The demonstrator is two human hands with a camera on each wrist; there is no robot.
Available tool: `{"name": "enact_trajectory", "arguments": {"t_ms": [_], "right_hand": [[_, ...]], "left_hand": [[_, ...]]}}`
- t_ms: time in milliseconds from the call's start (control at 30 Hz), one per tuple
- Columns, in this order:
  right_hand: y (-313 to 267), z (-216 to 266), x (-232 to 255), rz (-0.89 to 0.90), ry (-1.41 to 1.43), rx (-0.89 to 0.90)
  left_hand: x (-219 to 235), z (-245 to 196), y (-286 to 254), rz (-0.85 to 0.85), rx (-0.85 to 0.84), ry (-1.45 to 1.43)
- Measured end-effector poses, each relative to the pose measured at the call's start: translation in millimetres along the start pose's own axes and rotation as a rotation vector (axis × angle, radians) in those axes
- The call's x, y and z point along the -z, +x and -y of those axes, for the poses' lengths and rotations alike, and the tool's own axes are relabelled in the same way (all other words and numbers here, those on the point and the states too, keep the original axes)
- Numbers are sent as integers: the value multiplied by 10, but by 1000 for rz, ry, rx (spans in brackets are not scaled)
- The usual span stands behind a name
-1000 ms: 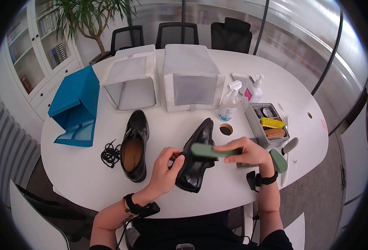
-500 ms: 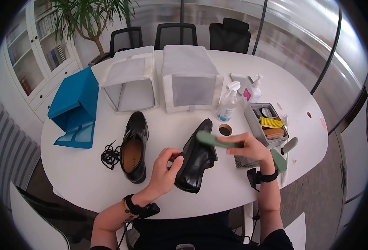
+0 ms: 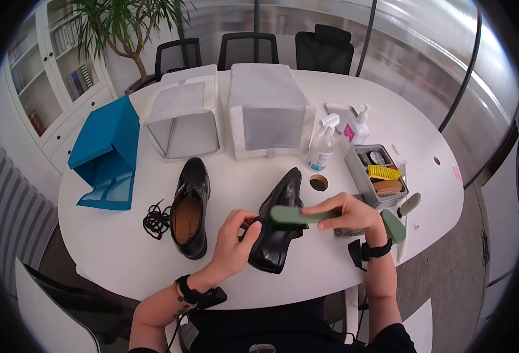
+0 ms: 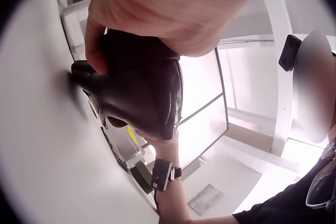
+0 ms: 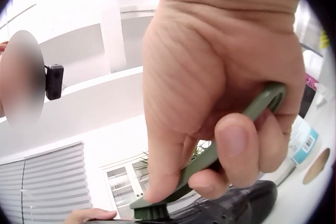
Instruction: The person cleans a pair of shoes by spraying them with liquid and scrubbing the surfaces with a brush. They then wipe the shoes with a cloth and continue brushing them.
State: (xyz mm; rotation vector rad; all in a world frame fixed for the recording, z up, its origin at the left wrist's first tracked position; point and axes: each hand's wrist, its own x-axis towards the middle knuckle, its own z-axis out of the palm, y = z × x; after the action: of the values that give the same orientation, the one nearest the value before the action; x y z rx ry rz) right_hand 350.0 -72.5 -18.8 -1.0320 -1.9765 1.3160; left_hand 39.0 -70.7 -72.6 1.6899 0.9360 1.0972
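Note:
A black leather shoe (image 3: 269, 244) lies tilted on its side on the table, toe pointing away. My left hand (image 3: 233, 244) grips it at the opening, fingers tucked inside; the left wrist view shows the glossy heel (image 4: 157, 98) below the palm. My right hand (image 3: 351, 213) holds a green-handled brush (image 3: 292, 215), fingers curled round the handle and thumb along its back. In the right wrist view the green bristles (image 5: 150, 212) meet the shoe's upper. The other black shoe (image 3: 188, 215) stands upright to the left, its tan insole showing, beside a bundle of black laces (image 3: 156, 220).
Behind the shoes stand a blue box (image 3: 107, 147) and two whitish fabric boxes (image 3: 184, 109). To the right are a spray bottle (image 3: 323, 147), a pump bottle (image 3: 358, 128) and a grey bin (image 3: 358, 176) of brushes. A round hole (image 3: 318, 183) opens in the tabletop.
The green brush moved up toward the shoe's toe, then back down toward its middle, with my right hand. My left hand kept its grip on the shoe.

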Motion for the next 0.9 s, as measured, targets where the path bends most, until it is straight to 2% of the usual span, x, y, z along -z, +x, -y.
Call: {"name": "enact_trajectory", "arguments": {"t_ms": [33,67,100,167,233,300,333,367,433,467,533,567,633,667,700,767,800,833,900], "right_hand": [[7,2,-7,-32,-30,-8],[34,-95,10,-140,-88,11],[53,-134,17,-143,-87,10],[91,-178,31,-424,-114,-172],[59,-200,59,-400,-132,-188],[21,-150,66,-103,-42,39],[5,-147,76,-42,-5,6],[17,-148,67,-42,-5,5],[53,-152,48,-197,-46,-3],[62,-169,53,-198,-46,-3],[81,-201,71,-389,-72,-222],[70,-194,77,-388,-76,-220],[20,-175,83,-123,-47,43],[-11,-142,90,-30,9,-39],[2,-142,79,-29,10,-39],[28,-137,54,-104,-48,31],[44,-182,65,-192,-64,9],[50,-226,83,-194,-63,9],[54,-275,132,-385,-59,-194]], "left_hand": [[-7,0,-10,-1,-10,8],[-8,17,-15,3,-8,9],[-7,48,-8,-4,-27,8],[-2,89,7,-11,-50,8],[6,104,14,-11,-34,-12],[1,68,6,-8,-21,-15],[-3,50,-3,-4,-6,-18],[-5,38,-7,-5,-5,-18],[-8,23,-7,-8,-10,-3],[-7,39,-5,-8,-10,-3],[-4,83,5,-19,-13,-28],[-1,76,8,-21,-16,-29],[7,54,9,-2,23,-48],[3,47,2,-4,24,-48],[-6,41,-4,0,11,-25],[-10,48,-10,7,-1,-2],[-9,65,-6,-2,-16,8],[-7,73,-2,-12,-33,17],[5,54,1,-3,-1,-16]]}}
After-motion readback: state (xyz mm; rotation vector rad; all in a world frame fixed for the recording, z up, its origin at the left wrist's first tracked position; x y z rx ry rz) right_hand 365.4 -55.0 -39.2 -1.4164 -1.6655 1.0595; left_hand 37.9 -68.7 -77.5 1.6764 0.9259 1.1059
